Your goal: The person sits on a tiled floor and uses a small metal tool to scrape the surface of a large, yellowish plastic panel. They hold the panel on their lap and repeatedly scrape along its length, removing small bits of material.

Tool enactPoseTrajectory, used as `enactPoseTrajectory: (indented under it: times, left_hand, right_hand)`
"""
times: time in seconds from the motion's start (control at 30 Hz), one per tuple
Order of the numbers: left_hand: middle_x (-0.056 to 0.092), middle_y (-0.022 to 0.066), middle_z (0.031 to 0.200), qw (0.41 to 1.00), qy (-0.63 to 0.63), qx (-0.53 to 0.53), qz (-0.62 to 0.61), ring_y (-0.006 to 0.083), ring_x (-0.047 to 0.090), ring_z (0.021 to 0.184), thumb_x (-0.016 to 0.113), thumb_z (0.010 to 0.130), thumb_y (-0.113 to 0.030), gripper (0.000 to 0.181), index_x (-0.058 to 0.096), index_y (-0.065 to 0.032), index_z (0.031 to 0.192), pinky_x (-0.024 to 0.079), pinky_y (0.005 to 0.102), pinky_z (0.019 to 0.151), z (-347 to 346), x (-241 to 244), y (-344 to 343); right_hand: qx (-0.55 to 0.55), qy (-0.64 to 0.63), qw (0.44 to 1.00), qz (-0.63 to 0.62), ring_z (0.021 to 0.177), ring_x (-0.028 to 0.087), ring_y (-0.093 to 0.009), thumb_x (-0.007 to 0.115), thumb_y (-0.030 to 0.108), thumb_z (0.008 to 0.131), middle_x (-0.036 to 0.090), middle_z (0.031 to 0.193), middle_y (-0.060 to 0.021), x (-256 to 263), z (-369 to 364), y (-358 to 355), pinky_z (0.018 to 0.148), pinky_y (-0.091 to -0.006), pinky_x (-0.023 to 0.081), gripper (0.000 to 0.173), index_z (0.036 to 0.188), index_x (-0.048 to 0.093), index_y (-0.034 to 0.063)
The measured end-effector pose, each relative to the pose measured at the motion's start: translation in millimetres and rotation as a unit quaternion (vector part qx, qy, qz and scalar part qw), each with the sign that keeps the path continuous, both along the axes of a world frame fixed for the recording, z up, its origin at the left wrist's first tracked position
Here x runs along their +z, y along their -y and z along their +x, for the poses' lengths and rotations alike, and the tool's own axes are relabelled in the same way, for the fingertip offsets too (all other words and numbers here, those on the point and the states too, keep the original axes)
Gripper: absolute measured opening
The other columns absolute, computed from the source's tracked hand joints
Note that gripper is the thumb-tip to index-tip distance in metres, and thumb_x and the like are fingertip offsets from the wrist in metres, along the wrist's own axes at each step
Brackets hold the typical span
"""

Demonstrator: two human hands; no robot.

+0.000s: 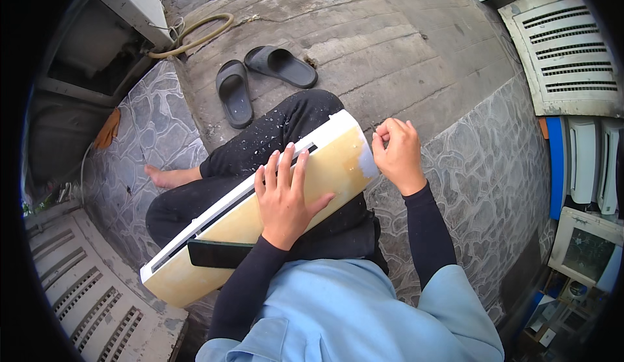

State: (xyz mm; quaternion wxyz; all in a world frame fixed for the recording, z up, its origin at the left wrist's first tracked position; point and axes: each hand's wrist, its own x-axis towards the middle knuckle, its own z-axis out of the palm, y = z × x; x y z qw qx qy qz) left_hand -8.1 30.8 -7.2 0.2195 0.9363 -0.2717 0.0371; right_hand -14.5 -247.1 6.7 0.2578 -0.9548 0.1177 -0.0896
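Observation:
A long plastic casing (336,162), like that of a wall air conditioner, lies slantwise across my lap. Its broad face is yellowed, with a white patch at the right end; the slotted long edge is white. My left hand (285,194) rests palm down on the face, fingers spread towards the slot. Just off the casing's right end is my right hand (399,152), its fingers curled and thumb against the forefinger. A thin dark sliver shows by its fingertips; whether they grip it is unclear. A dark smartphone-like slab (219,254) lies on the casing beside my left forearm.
White flecks dot my black trousers (265,138). Grey slide sandals (280,67) lie on the concrete beyond my legs, near a yellowish hose (207,23). Slatted panels stand at left (92,274) and right (568,50). White appliance casings (582,162) stand along the right side.

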Motion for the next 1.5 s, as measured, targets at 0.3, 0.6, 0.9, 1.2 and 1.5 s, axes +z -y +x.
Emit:
enactPoseTrajectory:
  times: [0.3,0.6,0.9,1.2,1.5]
  left_hand:
    - [0.059,0.0131,0.166,1.000,-0.004,0.002,-0.001,0.0376,0.056,0.151,0.096,0.081,-0.061,0.101,0.062,-0.0107,0.161,0.038,0.0572,0.125,0,1,0]
    - [0.059,0.0133,0.167,1.000,-0.007,0.000,-0.008,0.0382,0.055,0.151,0.095,0.081,-0.061,0.099,0.062,-0.0109,0.161,0.037,0.0575,0.125,-1,-1,-1]
    - [0.058,0.0138,0.168,1.000,-0.012,0.001,-0.012,0.0380,0.054,0.152,0.095,0.082,-0.061,0.099,0.062,-0.0112,0.161,0.036,0.0580,0.126,1,0,-1]
    - [0.058,0.0137,0.168,1.000,-0.013,-0.003,-0.012,0.0373,0.054,0.152,0.096,0.081,-0.061,0.100,0.062,-0.0111,0.161,0.036,0.0567,0.126,-1,1,-1]
    - [0.058,0.0137,0.167,1.000,-0.003,-0.002,-0.001,0.0370,0.055,0.152,0.095,0.081,-0.062,0.101,0.062,-0.0107,0.161,0.037,0.0567,0.125,1,-1,0]
  right_hand:
    - [0.056,0.041,0.996,0.060,0.079,0.070,-0.039,0.074,0.001,0.091,0.070,0.083,-0.0130,2,-1,-11,0.084,-0.0509,0.054,0.012,0.087,0.063,0.0039]
    - [0.017,0.044,0.996,0.070,0.079,0.073,-0.038,0.076,0.000,0.089,0.072,0.083,-0.0172,4,4,-3,0.073,-0.0476,0.058,0.010,0.089,0.066,-0.0002]
    - [0.031,0.019,0.996,0.084,0.075,0.076,-0.030,0.078,0.000,0.091,0.075,0.086,-0.0166,8,10,8,0.070,-0.0403,0.060,0.012,0.090,0.067,-0.0041]
    - [0.086,0.020,0.993,0.076,0.077,0.072,-0.034,0.076,0.003,0.090,0.073,0.083,-0.0128,12,6,0,0.081,-0.0457,0.055,0.011,0.088,0.066,0.0023]
    - [0.045,0.000,0.994,0.096,0.081,0.075,-0.034,0.078,0.004,0.091,0.075,0.085,-0.0139,9,8,-4,0.082,-0.0452,0.058,0.012,0.088,0.067,0.0012]
